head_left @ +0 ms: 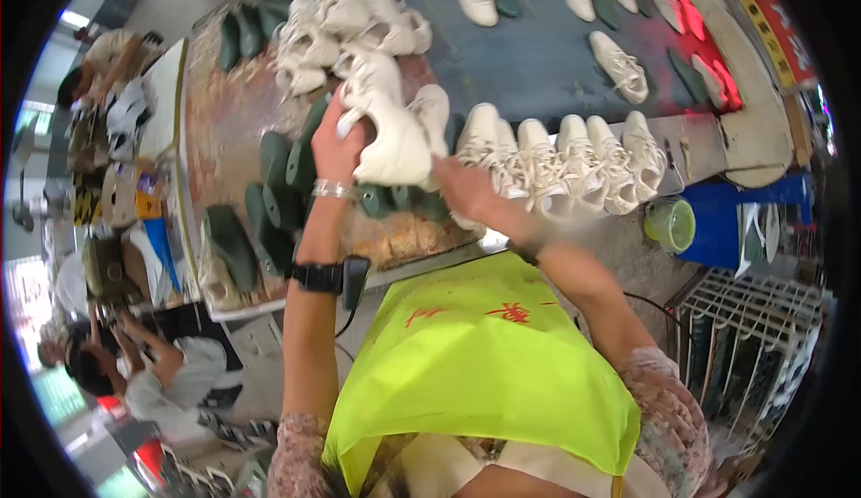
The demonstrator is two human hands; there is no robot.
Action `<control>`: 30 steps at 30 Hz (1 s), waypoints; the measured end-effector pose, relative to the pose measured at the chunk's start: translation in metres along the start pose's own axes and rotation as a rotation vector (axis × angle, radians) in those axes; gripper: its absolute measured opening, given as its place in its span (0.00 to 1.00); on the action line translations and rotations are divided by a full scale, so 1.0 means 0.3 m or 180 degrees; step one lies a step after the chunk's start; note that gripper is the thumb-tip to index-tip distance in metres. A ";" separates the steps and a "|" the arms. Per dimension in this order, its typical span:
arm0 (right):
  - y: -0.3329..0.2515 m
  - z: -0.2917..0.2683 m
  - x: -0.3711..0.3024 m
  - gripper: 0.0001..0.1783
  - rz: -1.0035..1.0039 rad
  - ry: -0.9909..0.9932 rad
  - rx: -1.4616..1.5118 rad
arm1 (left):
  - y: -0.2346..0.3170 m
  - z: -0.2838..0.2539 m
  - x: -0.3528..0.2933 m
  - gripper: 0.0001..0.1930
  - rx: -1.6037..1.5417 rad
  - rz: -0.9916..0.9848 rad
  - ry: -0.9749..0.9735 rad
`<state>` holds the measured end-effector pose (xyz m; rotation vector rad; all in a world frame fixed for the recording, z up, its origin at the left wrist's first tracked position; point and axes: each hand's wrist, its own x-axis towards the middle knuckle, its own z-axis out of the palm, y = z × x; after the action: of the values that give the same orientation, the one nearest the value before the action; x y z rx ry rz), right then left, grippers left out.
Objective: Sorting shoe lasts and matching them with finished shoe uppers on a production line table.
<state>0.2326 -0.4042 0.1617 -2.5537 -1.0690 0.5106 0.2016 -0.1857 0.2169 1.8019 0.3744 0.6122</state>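
A cream lace-up shoe is held up over the worn table, its opening and heel turned toward me. My left hand is closed around its side, fingers at the opening. Beside the heel is my right hand, smeared by motion; whether its fingers grip the shoe cannot be made out. Just beyond the held shoe lies a heap of cream shoes. Dark green shoe lasts lie to the left of my left hand, and more green lasts sit under the held shoe.
Right of my hands, cream sneakers line the edge of a dark conveyor belt, which carries shoes and lasts toward a red-lit end. A yellow-green bucket, a blue bin and a white wire rack stand at right. Other people work at left.
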 end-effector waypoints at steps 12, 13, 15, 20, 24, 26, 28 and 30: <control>0.332 -0.037 -0.404 0.20 0.1799 0.1424 0.3583 | 0.140 0.395 -0.084 0.28 0.0625 0.1632 -0.1050; 0.380 -0.063 -0.446 0.19 0.2212 0.1638 0.3554 | 0.160 0.463 -0.129 0.30 0.0761 0.1639 -0.1353; 0.489 -0.081 -0.519 0.19 0.2445 0.1957 0.3162 | 0.151 0.586 -0.241 0.34 0.1590 0.1727 -0.2022; 0.712 -0.089 -0.507 0.17 0.2124 0.1799 0.3179 | -0.008 0.774 -0.443 0.31 0.2222 0.1909 -0.2897; 0.830 -0.175 -0.292 0.18 0.0692 0.1670 0.1732 | 0.000 0.772 -0.341 0.36 0.2151 0.1481 -0.3315; 0.795 -0.325 -0.092 0.20 0.1457 0.0974 0.3191 | 0.053 0.717 -0.261 0.45 0.1982 0.1393 -0.3526; 0.842 -0.357 0.049 0.19 0.1401 0.0756 0.3058 | 0.092 0.676 -0.194 0.44 0.1762 0.1185 -0.3357; 0.863 -0.343 0.133 0.19 0.1183 0.0486 0.2815 | 0.091 0.587 -0.109 0.42 0.2014 0.0897 -0.2311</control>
<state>0.4629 -0.5637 0.1344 -1.9245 -0.2002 0.6733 0.2756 -0.3498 0.1961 2.5569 -0.2189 -0.0276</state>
